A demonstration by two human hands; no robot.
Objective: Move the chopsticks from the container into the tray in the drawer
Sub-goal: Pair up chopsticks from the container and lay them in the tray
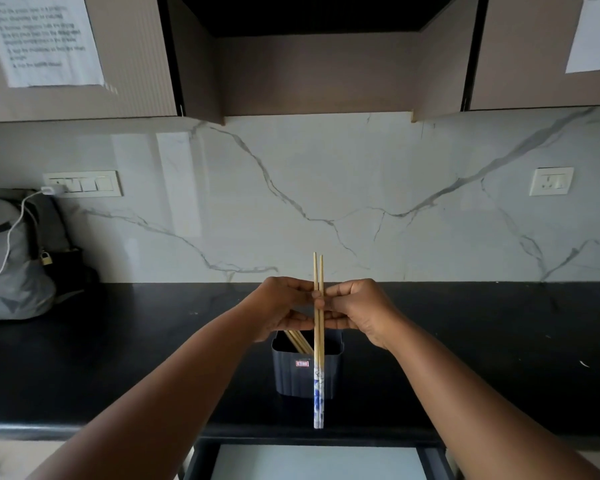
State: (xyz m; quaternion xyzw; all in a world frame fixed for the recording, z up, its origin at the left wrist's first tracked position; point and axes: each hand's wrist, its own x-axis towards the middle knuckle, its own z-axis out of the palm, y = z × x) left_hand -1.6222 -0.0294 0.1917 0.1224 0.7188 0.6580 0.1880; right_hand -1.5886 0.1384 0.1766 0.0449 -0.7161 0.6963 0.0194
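A person's two bare forearms reach forward over a black counter [118,341] set against a white marble-veined wall. Both hands meet at the centre of the view and hold one pair of wooden chopsticks [318,341] upright. The left hand [278,308] and right hand [359,308] each have fingers curled and pinched around the upper part of the sticks. The thin tips point up; the blue-and-white patterned ends hang down, level with the counter's front edge. Just behind the pair, a dark square container [303,368] stands on the counter with more wooden chopsticks [298,342] leaning inside it. Below the counter edge, an open drawer [433,460] shows a pale tray [317,462]. A grey bag [14,258] with a white charging cable sits at far left.
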